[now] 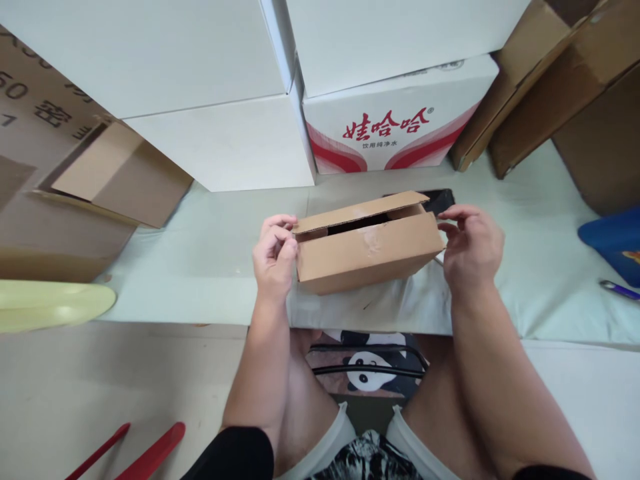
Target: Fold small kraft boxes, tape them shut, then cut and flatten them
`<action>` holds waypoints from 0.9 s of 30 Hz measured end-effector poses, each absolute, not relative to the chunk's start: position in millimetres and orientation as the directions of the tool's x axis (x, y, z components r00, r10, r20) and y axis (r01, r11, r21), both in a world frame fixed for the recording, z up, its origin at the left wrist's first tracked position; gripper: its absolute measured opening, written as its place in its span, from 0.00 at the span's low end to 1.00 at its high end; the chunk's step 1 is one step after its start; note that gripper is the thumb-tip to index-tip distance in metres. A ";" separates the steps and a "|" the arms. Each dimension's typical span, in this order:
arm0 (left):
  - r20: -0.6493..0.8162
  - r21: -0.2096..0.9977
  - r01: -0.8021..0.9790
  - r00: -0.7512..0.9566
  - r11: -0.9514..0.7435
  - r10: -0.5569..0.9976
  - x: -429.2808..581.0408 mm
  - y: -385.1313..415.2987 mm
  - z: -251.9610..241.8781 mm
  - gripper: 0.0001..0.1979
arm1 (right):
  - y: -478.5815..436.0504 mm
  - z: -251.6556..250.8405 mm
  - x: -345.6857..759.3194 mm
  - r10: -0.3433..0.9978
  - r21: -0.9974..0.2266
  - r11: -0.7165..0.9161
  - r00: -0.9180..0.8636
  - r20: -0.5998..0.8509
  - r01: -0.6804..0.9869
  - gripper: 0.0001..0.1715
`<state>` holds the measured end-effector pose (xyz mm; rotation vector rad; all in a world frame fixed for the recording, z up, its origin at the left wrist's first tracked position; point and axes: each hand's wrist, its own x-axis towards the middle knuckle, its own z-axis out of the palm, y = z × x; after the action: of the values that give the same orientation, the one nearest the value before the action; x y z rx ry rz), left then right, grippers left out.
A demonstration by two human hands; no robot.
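A small brown cardboard box is between my two hands, tilted slightly up at its right end. Its top flaps stand partly raised, and a dark gap shows between them. Torn tape marks the front flap. My left hand pinches the box's left end, thumb in front and fingers at the flap edge. At the right end, the curled fingers of my right hand grip the box's edge. Behind the box lies a black object, mostly hidden.
A white carton with red lettering and plain white boxes line the back. Large brown cartons stand left, others right. A blue object and a pen lie right on the pale tablecloth.
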<state>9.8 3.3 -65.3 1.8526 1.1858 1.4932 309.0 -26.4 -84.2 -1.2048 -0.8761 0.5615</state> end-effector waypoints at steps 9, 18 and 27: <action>0.541 0.792 0.262 0.118 -0.552 0.833 -0.6 17.3 -85.6 0.23 | -34.1 -83.5 298.1 0.717 -0.765 0.521 0.291 0.633 0.379 0.29; 0.559 0.643 0.353 0.390 -0.679 0.732 0.0 11.6 -86.0 0.32 | -32.1 -94.0 302.2 0.782 -0.822 0.449 0.289 0.551 0.351 0.28; 0.506 0.583 0.442 0.459 -0.682 0.730 -2.3 1.6 -79.0 0.34 | -40.7 -78.2 304.8 0.785 -0.695 0.524 0.037 0.619 0.491 0.23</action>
<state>-2.3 1.6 -79.0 2.3438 0.9901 1.0778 304.8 -40.7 -78.2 -1.1111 -1.6133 0.3181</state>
